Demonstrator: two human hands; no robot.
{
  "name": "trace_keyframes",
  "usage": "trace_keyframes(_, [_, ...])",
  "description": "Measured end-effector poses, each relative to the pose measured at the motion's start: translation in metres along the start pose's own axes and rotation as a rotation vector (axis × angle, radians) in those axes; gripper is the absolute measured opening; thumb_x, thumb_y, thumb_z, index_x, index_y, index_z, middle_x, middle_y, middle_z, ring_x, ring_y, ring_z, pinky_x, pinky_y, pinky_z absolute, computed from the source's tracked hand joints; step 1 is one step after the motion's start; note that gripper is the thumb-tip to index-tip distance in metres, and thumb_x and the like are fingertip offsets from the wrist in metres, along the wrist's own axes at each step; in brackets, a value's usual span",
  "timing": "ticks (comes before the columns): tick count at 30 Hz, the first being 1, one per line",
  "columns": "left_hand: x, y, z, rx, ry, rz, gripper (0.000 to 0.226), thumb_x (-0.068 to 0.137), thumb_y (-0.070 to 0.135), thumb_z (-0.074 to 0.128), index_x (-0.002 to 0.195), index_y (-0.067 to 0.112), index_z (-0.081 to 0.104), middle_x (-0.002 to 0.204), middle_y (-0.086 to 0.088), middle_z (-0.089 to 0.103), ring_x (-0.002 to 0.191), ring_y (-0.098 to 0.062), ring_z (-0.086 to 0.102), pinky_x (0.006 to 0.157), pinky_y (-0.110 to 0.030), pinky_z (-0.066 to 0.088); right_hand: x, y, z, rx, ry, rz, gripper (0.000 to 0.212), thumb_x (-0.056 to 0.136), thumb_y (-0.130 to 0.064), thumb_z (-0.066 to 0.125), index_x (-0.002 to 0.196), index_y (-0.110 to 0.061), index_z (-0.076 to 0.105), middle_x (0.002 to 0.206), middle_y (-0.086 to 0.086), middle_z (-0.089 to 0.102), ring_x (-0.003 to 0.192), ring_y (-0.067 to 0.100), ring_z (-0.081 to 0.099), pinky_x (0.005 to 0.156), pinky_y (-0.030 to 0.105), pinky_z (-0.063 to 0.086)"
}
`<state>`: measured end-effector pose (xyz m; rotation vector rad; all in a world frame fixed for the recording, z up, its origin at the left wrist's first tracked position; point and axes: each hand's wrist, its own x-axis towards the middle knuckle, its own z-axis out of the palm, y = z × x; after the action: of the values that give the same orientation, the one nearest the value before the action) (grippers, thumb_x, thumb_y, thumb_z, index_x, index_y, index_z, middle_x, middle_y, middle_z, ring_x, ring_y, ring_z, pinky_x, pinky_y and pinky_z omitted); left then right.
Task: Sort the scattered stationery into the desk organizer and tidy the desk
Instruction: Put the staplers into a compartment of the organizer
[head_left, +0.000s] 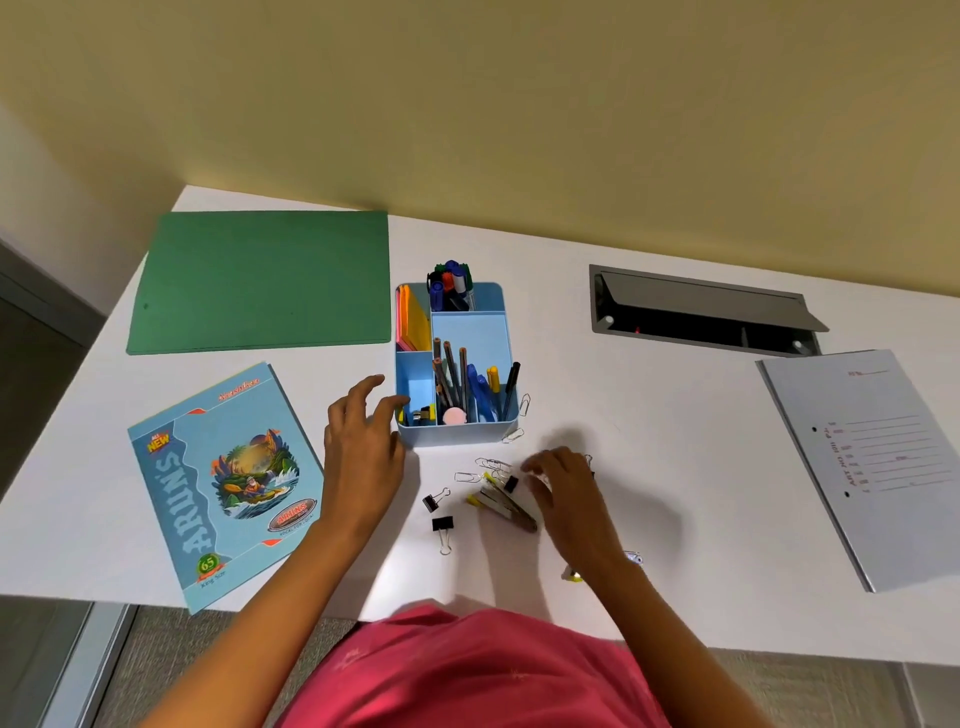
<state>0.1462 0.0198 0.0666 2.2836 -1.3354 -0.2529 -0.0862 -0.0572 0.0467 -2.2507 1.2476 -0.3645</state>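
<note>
Step in hand, as I judge it: collecting the small clips. The pens and pencils already stand in the blue desk organizer (457, 431), which sits mid-desk just beyond my hands.

My left hand (363, 441) hovers at the organizer's near-left corner, fingers spread and holding nothing, thumb close to the small front compartment. My right hand (563, 486) is curled over the loose pile of paper clips (485, 467); motion blur prevents me from telling whether it grips anything.

Two black binder clips (439, 512) lie just left of the pile, beside a stapler-like item (506, 504). Two further paper clips rest against the organizer's right wall.

Next move calls for a fine pinch: thin wire clips lie flat on the desk (649, 415) and resist lifting. Transfer to the small front compartment.
</note>
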Motion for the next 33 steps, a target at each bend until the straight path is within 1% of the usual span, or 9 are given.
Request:
trace_keyframes(2, [0.0, -0.001, 0.0, 0.003, -0.001, 0.01, 0.045, 0.078, -0.005, 0.065, 0.12, 0.012, 0.061, 0.139, -0.015, 0.045, 0.121, -0.037, 0.041, 0.092, -0.05, 0.045, -0.011, 0.023, -0.008, -0.004, -0.153, 0.059, 0.018, 0.084, -0.016, 0.069, 0.101, -0.013, 0.065, 0.103, 0.001, 0.057, 0.1, 0.022, 0.053, 0.082, 0.022, 0.043])
trace_keyframes(4, [0.001, -0.001, 0.001, 0.004, -0.003, 0.015, 0.045, 0.078, -0.005, 0.065, 0.12, 0.011, 0.061, 0.139, -0.015, 0.046, 0.121, -0.037, 0.041, 0.092, -0.05, 0.045, -0.022, 0.039, -0.019, -0.021, -0.293, 0.076, 0.03, 0.078, -0.019, 0.074, 0.106, -0.015, 0.064, 0.11, -0.001, 0.055, 0.104, 0.017, 0.047, 0.076, 0.011, 0.042])
trace_keyframes(5, [0.001, -0.001, 0.002, 0.006, -0.005, 0.015, 0.045, 0.079, -0.004, 0.065, 0.12, 0.011, 0.061, 0.139, -0.014, 0.046, 0.121, -0.037, 0.041, 0.092, -0.05, 0.045, -0.028, 0.045, -0.023, -0.031, -0.355, 0.094, 0.036, 0.076, -0.019, 0.076, 0.109, -0.017, 0.062, 0.113, -0.004, 0.052, 0.105, 0.014, 0.044, 0.072, 0.011, 0.046])
trace_keyframes(9, [0.001, 0.0, 0.003, 0.01, -0.002, 0.018, 0.043, 0.079, -0.004, 0.065, 0.12, 0.01, 0.061, 0.138, -0.015, 0.047, 0.12, -0.038, 0.041, 0.092, -0.051, 0.044, -0.043, 0.06, -0.027, -0.192, -0.441, 0.06, 0.055, 0.067, -0.021, 0.08, 0.116, -0.024, 0.056, 0.117, -0.009, 0.046, 0.108, 0.011, 0.04, 0.08, 0.025, 0.047])
trace_keyframes(12, [0.001, 0.001, 0.003, 0.009, 0.002, 0.016, 0.044, 0.078, -0.004, 0.066, 0.119, 0.009, 0.061, 0.137, -0.016, 0.047, 0.12, -0.038, 0.042, 0.091, -0.051, 0.045, -0.049, 0.064, -0.024, -0.231, -0.471, -0.003, 0.06, 0.067, -0.022, 0.079, 0.12, -0.024, 0.054, 0.119, -0.008, 0.046, 0.107, 0.013, 0.041, 0.08, 0.025, 0.046])
trace_keyframes(18, [0.002, 0.003, 0.003, 0.011, 0.008, 0.013, 0.043, 0.078, -0.004, 0.067, 0.119, 0.008, 0.061, 0.136, -0.017, 0.048, 0.12, -0.039, 0.043, 0.091, -0.052, 0.045, -0.051, 0.062, -0.02, -0.258, -0.433, -0.088, 0.034, 0.078, -0.018, 0.069, 0.11, -0.022, 0.057, 0.116, -0.006, 0.05, 0.103, 0.016, 0.048, 0.079, 0.026, 0.048])
trace_keyframes(22, [0.002, 0.0, 0.004, 0.031, -0.002, 0.018, 0.045, 0.077, -0.004, 0.067, 0.12, 0.008, 0.06, 0.136, -0.016, 0.048, 0.118, -0.039, 0.043, 0.09, -0.052, 0.045, -0.049, 0.06, -0.022, -0.192, -0.379, -0.079, 0.024, 0.085, -0.015, 0.063, 0.108, -0.021, 0.058, 0.112, -0.005, 0.049, 0.1, 0.011, 0.048, 0.077, 0.023, 0.047])
trace_keyframes(28, [0.004, 0.001, 0.005, 0.04, -0.014, 0.017, 0.048, 0.076, -0.006, 0.065, 0.122, 0.007, 0.059, 0.136, -0.018, 0.047, 0.119, -0.04, 0.042, 0.092, -0.053, 0.045, -0.043, 0.055, -0.034, -0.044, -0.246, -0.103, 0.026, 0.085, -0.014, 0.066, 0.108, -0.023, 0.056, 0.107, -0.008, 0.047, 0.094, 0.005, 0.054, 0.077, 0.023, 0.05])
trace_keyframes(33, [0.004, 0.004, 0.006, 0.018, -0.018, -0.004, 0.059, 0.075, -0.011, 0.058, 0.13, 0.009, 0.053, 0.142, -0.016, 0.043, 0.124, -0.038, 0.038, 0.097, -0.052, 0.042, -0.037, 0.043, -0.047, -0.011, -0.143, -0.112, 0.029, 0.086, -0.013, 0.067, 0.111, -0.023, 0.056, 0.11, -0.012, 0.044, 0.098, -0.006, 0.049, 0.08, 0.006, 0.04])
